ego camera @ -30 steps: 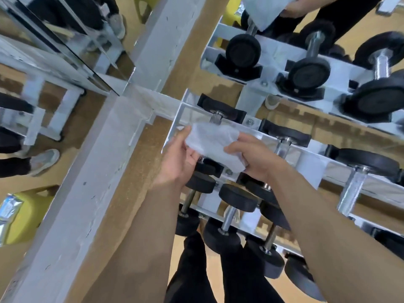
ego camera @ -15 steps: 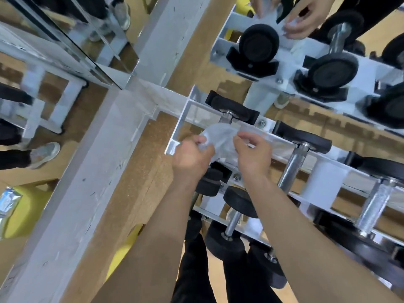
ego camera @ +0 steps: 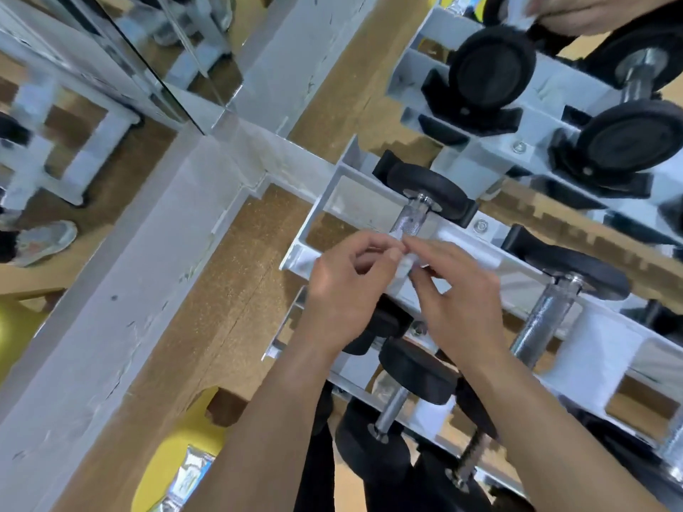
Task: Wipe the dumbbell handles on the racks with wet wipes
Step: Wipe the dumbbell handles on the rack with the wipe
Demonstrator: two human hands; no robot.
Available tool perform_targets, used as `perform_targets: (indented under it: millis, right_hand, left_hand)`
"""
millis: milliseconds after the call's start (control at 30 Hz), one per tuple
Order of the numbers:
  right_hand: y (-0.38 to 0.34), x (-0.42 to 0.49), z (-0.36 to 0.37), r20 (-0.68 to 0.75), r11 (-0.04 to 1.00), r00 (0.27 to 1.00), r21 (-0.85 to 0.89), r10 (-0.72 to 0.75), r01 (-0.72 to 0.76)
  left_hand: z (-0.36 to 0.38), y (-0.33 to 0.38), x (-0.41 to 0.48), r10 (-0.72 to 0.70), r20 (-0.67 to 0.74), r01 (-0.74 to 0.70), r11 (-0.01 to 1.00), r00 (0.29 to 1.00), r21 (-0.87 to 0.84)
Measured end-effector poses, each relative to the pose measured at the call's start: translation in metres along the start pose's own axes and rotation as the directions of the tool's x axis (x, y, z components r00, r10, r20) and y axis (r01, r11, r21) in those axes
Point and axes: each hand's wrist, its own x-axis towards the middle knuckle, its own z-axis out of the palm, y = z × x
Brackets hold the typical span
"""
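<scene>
Change: one second ago the wet wipe (ego camera: pixel 405 261) was spread wide between the hands; now it is bunched into a small wad, and more of the knurled handle (ego camera: pixel 409 216) shows above it.
Left hand (ego camera: pixel 343 290): thumb and forefinger pinch the left end of the wipe, the other fingers are curled under.
Right hand (ego camera: pixel 458 301): fingertips pinch the right end of the wipe, and the two hands nearly touch.
Wipe position: just below the lower end of the handle; I cannot tell if it touches the metal.
Dumbbell: its black head (ego camera: pixel 430 190) rests in a black cradle on the upper rail.
Rack (ego camera: pixel 300 253): white, in tiers; it holds a second dumbbell (ego camera: pixel 543 319) to the right and more dumbbells on the lower tier (ego camera: pixel 417 371).
Yellow object (ego camera: pixel 162 460): at the bottom edge, with a silvery packet (ego camera: pixel 190 474) lying on it.
Mirror (ego camera: pixel 436 79): shows the rack again, with a reflected hand (ego camera: pixel 576 12) at the top.
</scene>
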Motion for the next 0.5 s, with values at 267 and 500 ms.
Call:
perform_targets:
  millis: [267,500]
  right_hand:
    - [0.041,0.013,0.033,-0.079,0.881,0.945,-0.395,-0.316,0.261]
    - [0.042,0.014,0.029,-0.086,0.931,0.969,-0.309,-0.230,0.193]
  left_hand:
    - [0.020,-0.022,0.013,-0.118,-0.443,0.059,0.988,0.889,-0.144]
    - [0.023,-0.030,0.018,-0.091,-0.486,0.046,0.994,0.869,-0.104]
